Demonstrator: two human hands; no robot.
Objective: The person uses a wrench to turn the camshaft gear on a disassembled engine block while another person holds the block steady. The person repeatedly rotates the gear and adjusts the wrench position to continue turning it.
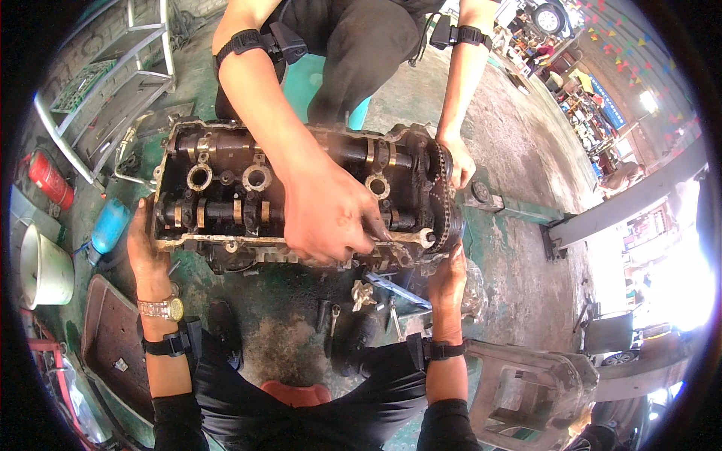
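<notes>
The left hand is clamped, fingers curled, on the left end of the cylinder head held above the oily floor; a co-worker's hand presses its middle; the right hand cups the chain end from below, fingers hidden; heavy, rigid, greasy, it is judged best gripped at both ends.

left hand and right hand raised apart, fingers curled, gripping
</notes>
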